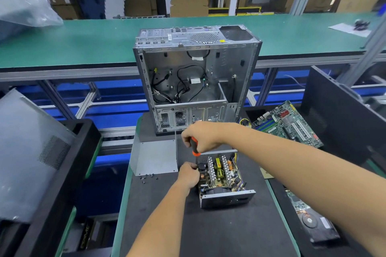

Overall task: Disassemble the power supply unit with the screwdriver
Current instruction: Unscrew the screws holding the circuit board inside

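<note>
A warehouse aisle of stacked cardboard boxes fills the top of the frame, a long green conveyor belt (83,37) runs across below it, and the work happens on a black mat-covered bench (219,229) in the lower centre.

Just above centre-low, the right hand (203,136) is wrapped in a fist round the black-and-orange-handled screwdriver (194,146), held upright with the handle pointing down at the left edge of the open grey metal power supply unit (222,179). The shaft and tip are hidden, so where the tool bites cannot be told. Holding it vertical likely lets the arm press straight down on a screw.

Directly below, the left hand (189,174) rests against that same left wall with fingers curled at the rim, apparently steadying the unit or guiding the shaft; whether it pinches anything cannot be told.

The unit sits lid-off at lower centre, heatsinks and coils exposed. Its flat grey metal cover (155,156) lies just to the left, and a few small black screws (149,177) lie beside it, probably parked out of the way but within reach.

Behind, at frame centre, the emptied silver computer case (196,79) stands open, loose cables inside. At the right a green motherboard (290,125) lies in a black tray (252,111).
</note>
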The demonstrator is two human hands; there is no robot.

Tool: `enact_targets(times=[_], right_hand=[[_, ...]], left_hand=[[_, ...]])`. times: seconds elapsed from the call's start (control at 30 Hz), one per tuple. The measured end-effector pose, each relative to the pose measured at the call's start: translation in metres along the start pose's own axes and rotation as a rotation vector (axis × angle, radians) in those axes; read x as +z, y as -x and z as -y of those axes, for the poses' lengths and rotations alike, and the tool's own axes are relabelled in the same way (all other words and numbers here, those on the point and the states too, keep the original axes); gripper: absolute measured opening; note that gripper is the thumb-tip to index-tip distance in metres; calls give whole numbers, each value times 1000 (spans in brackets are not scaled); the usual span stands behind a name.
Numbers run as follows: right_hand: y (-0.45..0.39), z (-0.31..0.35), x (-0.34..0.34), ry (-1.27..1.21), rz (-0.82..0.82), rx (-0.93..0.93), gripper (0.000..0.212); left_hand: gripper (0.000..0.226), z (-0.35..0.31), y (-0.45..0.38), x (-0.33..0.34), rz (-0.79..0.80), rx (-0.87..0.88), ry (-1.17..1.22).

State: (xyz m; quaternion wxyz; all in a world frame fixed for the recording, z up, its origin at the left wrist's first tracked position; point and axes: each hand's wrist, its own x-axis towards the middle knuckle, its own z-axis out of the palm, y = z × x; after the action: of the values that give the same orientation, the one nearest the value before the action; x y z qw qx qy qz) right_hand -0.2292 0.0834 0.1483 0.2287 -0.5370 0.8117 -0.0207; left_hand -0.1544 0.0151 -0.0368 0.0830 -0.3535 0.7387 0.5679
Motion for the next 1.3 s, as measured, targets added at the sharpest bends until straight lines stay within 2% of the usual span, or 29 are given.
enact_targets(times=[0.03, 0.17, 0.37, 0.53, 0.67, 0.83, 1.1, 1.3], right_hand=[[-1, 0, 2, 33, -13, 11, 14], [-5, 0, 8, 187, -78, 106, 28], [0, -3, 10, 110, -115, 81, 11], [3, -8, 9, 54, -144, 110, 8], [4, -12, 7, -10, -195, 147, 13], [6, -14, 4, -54, -240, 162, 5], [7, -16, 0, -140, -264, 176, 6], [9, -16, 3, -157, -261, 172, 6]], left_hand=[[30, 0, 0, 0, 0, 1, -4], [30, 0, 1, 0, 9, -9, 3], [25, 3, 4, -3, 29, 25, 29], [32, 8, 5, -7, 32, 69, 83], [27, 11, 6, -9, 22, 96, 112], [22, 15, 6, -7, -2, 141, 77], [17, 24, 8, -11, -8, 221, 89], [12, 32, 14, -4, -114, 232, 93]])
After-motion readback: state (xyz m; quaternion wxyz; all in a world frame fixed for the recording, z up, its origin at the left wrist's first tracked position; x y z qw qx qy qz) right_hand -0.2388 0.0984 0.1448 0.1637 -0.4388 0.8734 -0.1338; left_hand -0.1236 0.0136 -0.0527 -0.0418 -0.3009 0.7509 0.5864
